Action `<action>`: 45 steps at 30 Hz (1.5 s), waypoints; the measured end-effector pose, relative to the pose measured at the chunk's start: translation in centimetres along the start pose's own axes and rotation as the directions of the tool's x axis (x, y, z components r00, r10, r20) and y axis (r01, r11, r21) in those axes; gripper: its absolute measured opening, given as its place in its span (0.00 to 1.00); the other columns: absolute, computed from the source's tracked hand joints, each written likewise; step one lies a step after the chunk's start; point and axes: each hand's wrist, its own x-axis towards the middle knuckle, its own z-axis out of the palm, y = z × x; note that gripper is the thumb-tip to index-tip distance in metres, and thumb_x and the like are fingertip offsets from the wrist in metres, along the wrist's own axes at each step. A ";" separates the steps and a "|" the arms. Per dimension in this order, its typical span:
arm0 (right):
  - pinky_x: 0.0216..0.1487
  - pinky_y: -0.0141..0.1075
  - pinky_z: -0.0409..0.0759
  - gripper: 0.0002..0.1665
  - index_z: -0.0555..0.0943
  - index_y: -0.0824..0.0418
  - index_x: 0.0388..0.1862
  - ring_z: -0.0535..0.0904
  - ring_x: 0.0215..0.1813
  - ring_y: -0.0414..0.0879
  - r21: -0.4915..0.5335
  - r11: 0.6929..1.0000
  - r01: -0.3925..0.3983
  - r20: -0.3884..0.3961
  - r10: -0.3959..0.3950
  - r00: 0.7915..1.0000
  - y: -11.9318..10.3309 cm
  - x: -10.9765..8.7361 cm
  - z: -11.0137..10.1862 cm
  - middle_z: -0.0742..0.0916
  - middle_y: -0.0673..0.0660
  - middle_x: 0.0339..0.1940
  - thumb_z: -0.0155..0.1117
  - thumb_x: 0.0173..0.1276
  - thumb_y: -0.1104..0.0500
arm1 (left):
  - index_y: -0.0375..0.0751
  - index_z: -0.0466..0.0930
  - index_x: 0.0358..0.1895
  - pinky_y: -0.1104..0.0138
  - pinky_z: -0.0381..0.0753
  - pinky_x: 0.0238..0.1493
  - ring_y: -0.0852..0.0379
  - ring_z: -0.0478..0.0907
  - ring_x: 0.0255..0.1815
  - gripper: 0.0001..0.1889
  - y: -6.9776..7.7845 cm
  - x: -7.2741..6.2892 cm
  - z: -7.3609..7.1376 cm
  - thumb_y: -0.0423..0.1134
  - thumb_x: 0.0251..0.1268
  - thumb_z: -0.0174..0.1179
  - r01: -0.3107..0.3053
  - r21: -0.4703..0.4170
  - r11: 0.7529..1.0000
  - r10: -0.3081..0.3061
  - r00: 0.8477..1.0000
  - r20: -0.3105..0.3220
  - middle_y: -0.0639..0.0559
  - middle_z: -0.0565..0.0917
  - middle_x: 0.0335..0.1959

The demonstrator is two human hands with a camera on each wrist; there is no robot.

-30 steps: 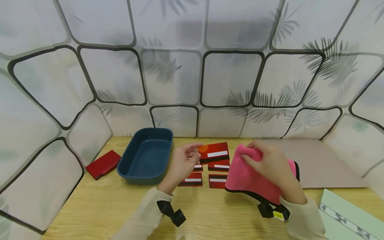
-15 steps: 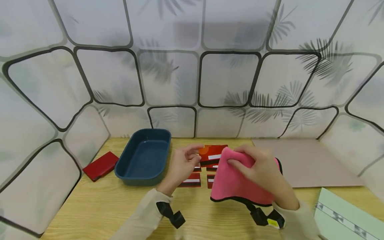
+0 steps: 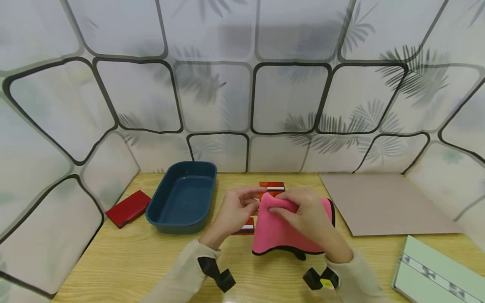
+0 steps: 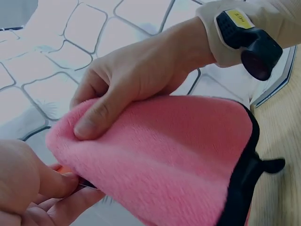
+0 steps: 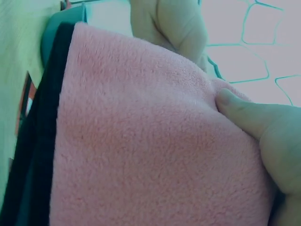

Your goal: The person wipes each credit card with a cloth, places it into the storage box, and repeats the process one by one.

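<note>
My left hand [image 3: 232, 212] pinches the edge of a red card [image 4: 86, 182]; only an orange and black sliver of the card shows between the fingers in the left wrist view. A pink plush cloth [image 3: 270, 233] with black edging is pinched between thumb and fingers of my right hand [image 3: 311, 213]. The cloth hangs in front of the card and hides most of it, its folded top right at the left fingertips. Below the hands, more red cards with white and black strips lie on the table, one lower-left card [image 3: 247, 227] partly showing, others covered from view.
Left of the hands stands a deep blue tray [image 3: 161, 227], with a red wallet-like item [image 3: 129, 208] beside it. A flat beige board [image 3: 390, 206] lies at the back right, and a pale green box or book [image 3: 435, 269] at the front right. A patterned wall closes the back.
My right hand has carried the pink cloth leftward until it covers the card in my left hand. The left hand has stayed nearly in place, keeping its pinch.
</note>
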 end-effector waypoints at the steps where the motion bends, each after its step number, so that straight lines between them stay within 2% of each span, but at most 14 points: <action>1: 0.33 0.33 0.69 0.14 0.86 0.54 0.28 0.76 0.27 0.34 -0.011 1.000 -0.009 -0.001 0.009 1.000 0.0 0.0 0.1 0.86 0.45 0.25 0.81 0.42 0.58 | 0.30 0.79 0.55 0.66 0.85 0.38 0.50 0.86 0.36 0.18 -0.1 0.0 0.0 0.21 0.62 0.56 0.000 0.002 1.000 0.000 1.000 0.008 0.35 0.85 0.42; 5: 0.32 0.33 0.66 0.14 0.86 0.55 0.27 0.75 0.25 0.34 -0.037 0.999 -0.037 -0.009 0.037 0.999 0.0 -0.1 0.6 0.86 0.47 0.24 0.82 0.41 0.57 | 0.28 0.79 0.53 0.66 0.85 0.37 0.52 0.86 0.35 0.17 -0.3 0.2 -0.3 0.20 0.62 0.54 0.006 -0.013 1.000 -0.006 0.999 0.032 0.34 0.85 0.44; 11: 0.33 0.35 0.63 0.13 0.86 0.55 0.24 0.71 0.21 0.32 -0.092 0.985 -0.147 0.002 0.148 0.989 -0.4 -0.2 0.9 0.84 0.45 0.20 0.83 0.41 0.55 | 0.27 0.79 0.51 0.66 0.84 0.36 0.57 0.84 0.35 0.17 -0.4 0.2 -0.5 0.19 0.59 0.51 0.023 -0.051 0.998 -0.020 0.998 0.053 0.32 0.84 0.44; 14: 0.32 0.34 0.65 0.12 0.86 0.54 0.24 0.70 0.21 0.32 -0.121 0.975 -0.185 0.014 0.188 0.982 -0.5 -0.2 0.6 0.84 0.44 0.19 0.82 0.42 0.55 | 0.26 0.78 0.52 0.62 0.85 0.37 0.57 0.84 0.34 0.17 -0.6 0.2 -0.6 0.18 0.60 0.51 0.056 -0.078 0.995 -0.050 0.996 0.069 0.31 0.84 0.45; 17: 0.27 0.30 0.68 0.12 0.86 0.54 0.24 0.70 0.20 0.32 -0.132 0.968 -0.212 0.029 0.217 0.976 -0.3 -0.3 0.2 0.84 0.44 0.18 0.82 0.43 0.54 | 0.25 0.77 0.54 0.61 0.86 0.38 0.58 0.82 0.32 0.17 -0.7 0.2 -0.7 0.18 0.61 0.52 0.099 -0.095 0.991 -0.092 0.993 0.072 0.31 0.83 0.46; 20: 0.20 0.28 0.67 0.12 0.86 0.54 0.24 0.70 0.20 0.33 -0.128 0.960 -0.248 0.040 0.255 0.966 0.2 -0.4 -0.4 0.83 0.45 0.18 0.82 0.43 0.54 | 0.26 0.77 0.55 0.62 0.85 0.39 0.59 0.80 0.32 0.17 -0.7 0.3 -0.9 0.19 0.62 0.54 0.130 -0.085 0.988 -0.125 0.990 0.068 0.33 0.83 0.46; 24: 0.20 0.28 0.68 0.12 0.86 0.53 0.25 0.72 0.22 0.36 -0.106 0.949 -0.298 0.051 0.304 0.951 0.6 -0.5 -1.3 0.84 0.45 0.19 0.82 0.43 0.54 | 0.29 0.77 0.56 0.64 0.85 0.39 0.59 0.79 0.32 0.17 -0.4 0.4 -1.2 0.20 0.63 0.55 0.158 -0.057 0.986 -0.153 0.985 0.078 0.37 0.83 0.42; 27: 0.20 0.29 0.69 0.12 0.87 0.54 0.27 0.73 0.24 0.37 -0.099 0.942 -0.322 0.056 0.328 0.943 0.8 -0.5 -1.8 0.85 0.46 0.21 0.81 0.45 0.54 | 0.31 0.76 0.56 0.65 0.84 0.39 0.58 0.78 0.33 0.17 -0.2 0.5 -1.4 0.21 0.64 0.53 0.174 -0.045 0.984 -0.170 0.982 0.085 0.37 0.82 0.44; 31: 0.20 0.29 0.69 0.12 0.87 0.55 0.29 0.74 0.25 0.38 -0.105 0.934 -0.341 0.055 0.348 0.936 1.2 -0.5 -2.4 0.86 0.47 0.23 0.81 0.46 0.55 | 0.31 0.76 0.57 0.66 0.83 0.39 0.58 0.78 0.33 0.18 0.0 0.5 -1.7 0.21 0.65 0.53 0.181 -0.035 0.983 -0.178 0.981 0.080 0.37 0.81 0.52; 35: 0.19 0.29 0.65 0.12 0.86 0.56 0.29 0.72 0.23 0.37 -0.137 0.926 -0.351 0.049 0.361 0.931 1.8 -0.6 -3.1 0.86 0.49 0.23 0.80 0.47 0.56 | 0.30 0.75 0.58 0.64 0.84 0.39 0.58 0.79 0.30 0.18 0.0 0.5 -2.1 0.21 0.65 0.53 0.184 -0.063 0.981 -0.179 0.981 0.075 0.35 0.80 0.54; 41: 0.20 0.31 0.62 0.10 0.85 0.55 0.28 0.67 0.21 0.38 -0.238 0.915 -0.325 -0.012 0.332 0.943 3.0 -0.6 -4.5 0.83 0.48 0.19 0.79 0.49 0.56 | 0.27 0.74 0.58 0.63 0.85 0.39 0.59 0.80 0.29 0.19 0.0 0.5 -2.8 0.22 0.64 0.51 0.172 -0.053 0.984 -0.170 0.985 0.041 0.34 0.80 0.53; 45: 0.21 0.31 0.62 0.10 0.85 0.56 0.27 0.67 0.21 0.38 -0.266 0.918 -0.294 -0.054 0.290 0.955 3.2 -0.3 -5.1 0.84 0.50 0.20 0.79 0.48 0.57 | 0.29 0.75 0.58 0.63 0.85 0.38 0.57 0.79 0.30 0.19 0.0 0.6 -3.0 0.22 0.63 0.51 0.186 -0.043 0.982 -0.185 0.982 0.027 0.36 0.81 0.48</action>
